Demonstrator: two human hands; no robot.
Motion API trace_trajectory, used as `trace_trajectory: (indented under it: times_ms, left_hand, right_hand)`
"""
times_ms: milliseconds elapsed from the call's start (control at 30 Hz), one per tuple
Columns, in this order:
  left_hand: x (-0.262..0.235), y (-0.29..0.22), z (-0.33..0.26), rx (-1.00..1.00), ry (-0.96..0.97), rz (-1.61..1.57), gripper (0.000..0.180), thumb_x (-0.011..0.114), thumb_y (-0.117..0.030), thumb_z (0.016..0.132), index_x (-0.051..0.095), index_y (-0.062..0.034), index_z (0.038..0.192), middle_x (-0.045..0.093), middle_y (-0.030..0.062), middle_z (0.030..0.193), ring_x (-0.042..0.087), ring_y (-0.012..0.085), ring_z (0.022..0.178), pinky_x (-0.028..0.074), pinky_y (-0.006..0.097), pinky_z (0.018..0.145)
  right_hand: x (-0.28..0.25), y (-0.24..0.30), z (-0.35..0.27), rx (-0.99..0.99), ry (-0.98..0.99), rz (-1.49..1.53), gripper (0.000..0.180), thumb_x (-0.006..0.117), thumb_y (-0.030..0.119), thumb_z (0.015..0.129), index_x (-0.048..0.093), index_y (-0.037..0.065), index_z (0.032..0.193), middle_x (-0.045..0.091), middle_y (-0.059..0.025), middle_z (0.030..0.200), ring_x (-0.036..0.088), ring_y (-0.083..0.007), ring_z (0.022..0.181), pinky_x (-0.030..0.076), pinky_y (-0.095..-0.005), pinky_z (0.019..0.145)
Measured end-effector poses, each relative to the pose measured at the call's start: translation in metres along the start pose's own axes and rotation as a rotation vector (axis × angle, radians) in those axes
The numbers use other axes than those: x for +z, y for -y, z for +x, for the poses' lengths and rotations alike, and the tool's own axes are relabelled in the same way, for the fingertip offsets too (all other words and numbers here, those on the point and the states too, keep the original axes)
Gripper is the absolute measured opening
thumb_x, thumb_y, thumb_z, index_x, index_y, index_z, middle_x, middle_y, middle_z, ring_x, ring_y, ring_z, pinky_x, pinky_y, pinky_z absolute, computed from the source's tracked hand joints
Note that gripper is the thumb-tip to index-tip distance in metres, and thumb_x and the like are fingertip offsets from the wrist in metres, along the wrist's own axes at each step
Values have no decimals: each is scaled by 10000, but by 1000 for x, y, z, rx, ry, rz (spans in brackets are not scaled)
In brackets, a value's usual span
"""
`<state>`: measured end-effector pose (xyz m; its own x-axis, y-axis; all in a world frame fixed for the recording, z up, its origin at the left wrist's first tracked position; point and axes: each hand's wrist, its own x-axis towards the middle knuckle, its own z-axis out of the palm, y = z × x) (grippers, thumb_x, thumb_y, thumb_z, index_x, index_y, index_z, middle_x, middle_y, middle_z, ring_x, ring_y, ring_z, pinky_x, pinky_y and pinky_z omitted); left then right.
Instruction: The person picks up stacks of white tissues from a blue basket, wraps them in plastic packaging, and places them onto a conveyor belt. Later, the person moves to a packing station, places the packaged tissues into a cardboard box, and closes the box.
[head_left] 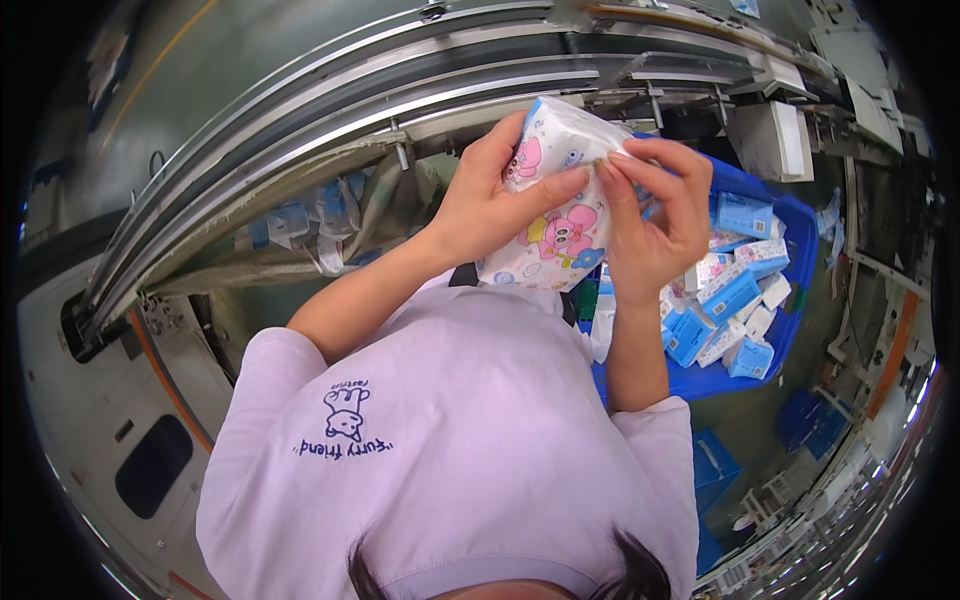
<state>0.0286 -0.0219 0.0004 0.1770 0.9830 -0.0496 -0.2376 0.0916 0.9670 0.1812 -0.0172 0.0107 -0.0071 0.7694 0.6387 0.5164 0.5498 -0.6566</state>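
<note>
Curving across the top of the head view: long metal rails (400,80), with greenish floor (180,80) and a yellow line past their outer edge. At lower left, a white machine panel (90,425) edged by an orange strip. Held between rails and pale lilac shirt (480,400), tilted: a soft white packet (535,255). With the left hand (495,185), clasped firmly around its left side, thumb across the front; with the right hand (665,205), pinched narrowly at its upper right edge. Depth between packet and rails: impossible to tell. Just behind the right forearm, a blue crate (803,240), its rim bounding the space on that side and its inside heaped with smaller blue-and-white packs (730,293). On the soft white packet, pink cartoon figures and a blue flower, plus a small blue mark too tiny to read. On the packs, blue panels with little pale lettering. On the shirt, dark lettering around an animal figure (345,412), upside down from here.
</note>
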Motion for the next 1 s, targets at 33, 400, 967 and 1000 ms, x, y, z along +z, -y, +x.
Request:
trace_trajectory:
  times_ms: [33, 400, 967, 1000]
  left_hand:
    - [-5, 1, 0, 11, -27, 41, 414, 661, -272, 789, 506, -8, 1068, 593, 40, 907, 553, 82, 815, 459, 231, 709]
    - [-48, 11, 9, 362, -311, 82, 621, 751, -144, 692, 364, -2, 1157, 544, 102, 1040, 538, 168, 960, 449, 293, 813]
    - [-79, 30, 13, -103, 452, -642, 659, 749, -358, 638, 497, -10, 1137, 566, 104, 1070, 570, 168, 958, 475, 287, 819]
    - [-77, 31, 13, -129, 411, -637, 681, 733, -413, 662, 492, -5, 1150, 561, 115, 1085, 569, 171, 972, 477, 286, 819]
  right_hand:
    - [8, 2, 1, 0, -17, -17, 191, 749, 144, 619, 625, 78, 748, 546, -19, 948, 497, -235, 915, 403, -330, 752]
    - [47, 0, -12, 176, 217, 258, 710, 681, 72, 603, 361, -12, 1231, 382, -208, 1189, 408, -362, 1102, 314, -407, 955]
    - [74, 9, 6, 751, 268, 740, 153, 596, 121, 833, 605, -32, 840, 608, -10, 739, 511, -45, 642, 414, -180, 583]
    - [69, 8, 2, 759, 329, 822, 184, 593, 150, 841, 598, -29, 884, 615, -24, 779, 530, -55, 681, 421, -182, 608]
